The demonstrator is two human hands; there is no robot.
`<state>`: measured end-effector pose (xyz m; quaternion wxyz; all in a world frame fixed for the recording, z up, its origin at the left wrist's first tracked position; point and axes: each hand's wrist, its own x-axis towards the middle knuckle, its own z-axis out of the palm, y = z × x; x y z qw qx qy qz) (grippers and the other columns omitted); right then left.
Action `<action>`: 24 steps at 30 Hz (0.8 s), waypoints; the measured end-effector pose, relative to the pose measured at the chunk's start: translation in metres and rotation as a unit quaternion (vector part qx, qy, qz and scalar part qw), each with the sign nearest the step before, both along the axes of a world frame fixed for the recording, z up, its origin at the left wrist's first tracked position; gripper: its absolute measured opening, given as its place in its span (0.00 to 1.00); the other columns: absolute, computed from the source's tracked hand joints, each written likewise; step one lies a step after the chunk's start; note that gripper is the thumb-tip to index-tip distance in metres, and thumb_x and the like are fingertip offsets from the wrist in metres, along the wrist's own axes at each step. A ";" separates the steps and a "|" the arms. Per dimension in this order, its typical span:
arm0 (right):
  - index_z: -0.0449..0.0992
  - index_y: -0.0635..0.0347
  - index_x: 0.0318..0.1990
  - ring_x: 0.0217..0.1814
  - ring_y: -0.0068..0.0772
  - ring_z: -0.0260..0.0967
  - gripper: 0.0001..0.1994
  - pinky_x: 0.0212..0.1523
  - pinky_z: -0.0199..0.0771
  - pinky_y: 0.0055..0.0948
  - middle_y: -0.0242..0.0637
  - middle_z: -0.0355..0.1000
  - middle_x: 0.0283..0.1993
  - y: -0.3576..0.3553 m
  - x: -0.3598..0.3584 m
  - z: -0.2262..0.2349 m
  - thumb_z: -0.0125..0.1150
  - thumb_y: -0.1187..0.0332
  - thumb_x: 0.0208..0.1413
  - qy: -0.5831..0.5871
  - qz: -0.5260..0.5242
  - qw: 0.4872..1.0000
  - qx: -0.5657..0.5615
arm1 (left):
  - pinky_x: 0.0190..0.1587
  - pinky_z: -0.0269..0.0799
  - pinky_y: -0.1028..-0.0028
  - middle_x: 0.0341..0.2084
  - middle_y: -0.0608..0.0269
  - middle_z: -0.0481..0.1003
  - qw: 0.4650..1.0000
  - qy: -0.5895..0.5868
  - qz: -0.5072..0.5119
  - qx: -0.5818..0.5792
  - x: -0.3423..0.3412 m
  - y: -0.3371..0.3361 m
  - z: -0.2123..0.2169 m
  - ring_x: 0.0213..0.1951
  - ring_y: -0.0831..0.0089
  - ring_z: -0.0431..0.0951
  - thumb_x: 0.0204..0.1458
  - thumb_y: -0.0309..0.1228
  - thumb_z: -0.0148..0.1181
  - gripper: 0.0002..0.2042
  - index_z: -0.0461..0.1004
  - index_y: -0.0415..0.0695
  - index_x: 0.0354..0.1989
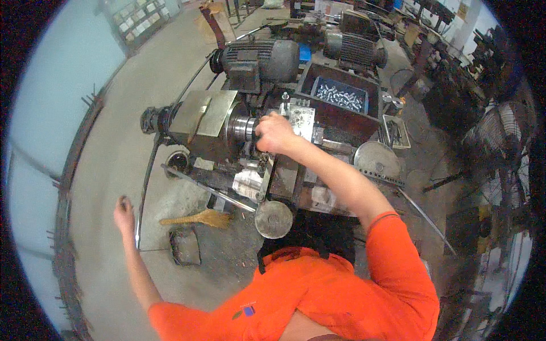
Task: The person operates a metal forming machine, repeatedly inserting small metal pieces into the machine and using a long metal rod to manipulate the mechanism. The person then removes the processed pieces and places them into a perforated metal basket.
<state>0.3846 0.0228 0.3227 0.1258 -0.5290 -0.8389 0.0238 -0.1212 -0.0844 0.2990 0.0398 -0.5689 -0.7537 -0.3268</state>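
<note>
My right hand [276, 134] reaches across to the front of the shiny metal spindle [244, 128] of a lathe-like machine. Its fingers are curled there, and whatever they grip is hidden behind them. Out to the left, away from the machine, my left hand [123, 216] is closed, with a small dark thing at its fingertips too small to name. A long metal lever [149, 190] hangs down just right of that hand, apart from it as far as I can see. On the headstock cover [213, 113] lies a brush-like tool [199, 119] with a wooden handle.
Behind the spindle stands a grey electric motor [259, 59]. A blue tray [341, 95] of small metal parts sits at the back right. Nearer me are a round metal disc [273, 219] and a slanting rod [210, 189]. A straw broom [199, 218] and a dustpan-like tray [185, 246] lie on the floor.
</note>
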 end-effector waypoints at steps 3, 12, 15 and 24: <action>0.78 0.62 0.25 0.38 0.48 0.70 0.13 0.42 0.71 0.37 0.45 0.74 0.30 0.012 -0.025 -0.006 0.57 0.65 0.30 -0.001 0.000 1.000 -0.028 | 0.31 0.69 0.62 0.24 0.48 0.74 0.981 0.074 0.101 -0.148 -0.066 -0.043 -0.059 0.28 0.53 0.75 0.51 0.49 0.50 0.22 0.74 0.39 0.33; 0.78 0.60 0.24 0.34 0.46 0.72 0.12 0.38 0.73 0.38 0.46 0.74 0.27 0.016 -0.015 -0.016 0.58 0.64 0.29 -0.007 0.008 1.000 -0.021 | 0.32 0.69 0.60 0.24 0.45 0.74 0.979 0.136 0.084 -0.127 0.061 -0.076 -0.071 0.30 0.49 0.75 0.40 0.48 0.61 0.23 0.71 0.36 0.28; 0.78 0.60 0.22 0.32 0.46 0.73 0.12 0.37 0.74 0.38 0.45 0.74 0.26 0.013 0.000 -0.009 0.58 0.62 0.29 0.010 -0.044 0.998 -0.045 | 0.22 0.69 0.65 0.16 0.51 0.72 0.953 -0.092 -0.016 -0.289 0.055 -0.053 -0.036 0.18 0.59 0.74 0.42 0.43 0.62 0.20 0.69 0.34 0.28; 0.79 0.57 0.29 0.38 0.47 0.73 0.17 0.41 0.73 0.38 0.47 0.74 0.32 -0.013 0.207 0.003 0.58 0.58 0.30 0.020 -0.360 0.929 -0.080 | 0.25 0.71 0.70 0.23 0.56 0.71 0.943 -0.242 -0.109 -0.201 0.045 -0.010 -0.069 0.22 0.69 0.74 0.44 0.29 0.58 0.13 0.67 0.37 0.38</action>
